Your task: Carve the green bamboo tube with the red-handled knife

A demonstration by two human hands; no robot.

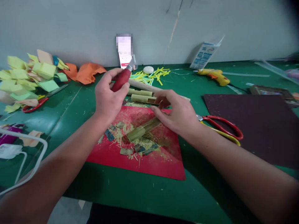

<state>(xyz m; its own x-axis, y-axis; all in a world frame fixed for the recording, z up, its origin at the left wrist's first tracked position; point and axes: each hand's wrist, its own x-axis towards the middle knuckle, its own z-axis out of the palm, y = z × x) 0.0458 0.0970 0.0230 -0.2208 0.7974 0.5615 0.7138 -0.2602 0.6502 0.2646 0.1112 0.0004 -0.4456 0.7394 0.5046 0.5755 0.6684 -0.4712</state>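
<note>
Through the head view, you're up with the red-handled knife (121, 80) in your left hand (107, 96), fingers and thumb wrapped firmly round the handle, blade tipped up and away over the table. And here's your right hand (181, 110), half open, thumb apart from curled fingers, nothing seen in its grasp! The bamboo tube (141, 131) lies slantwise on the red sheet (161, 169), amid shavings (119, 135), its far end beneath your right hand.

For good clean whittling, I'd say pin that tube firmly, keep your right fingers behind the edge, and pare away from yourself in thin strokes; loose shavings could let it roll.

Now the tricky bits: your right hand covers one end of the notched bamboo piece (139, 98), so whether your fingertips touch it, I can't tell. The knife's tip blurs against the phone (124, 46), and your right wrist hides most of the scissors' (212, 117) blades.
</note>
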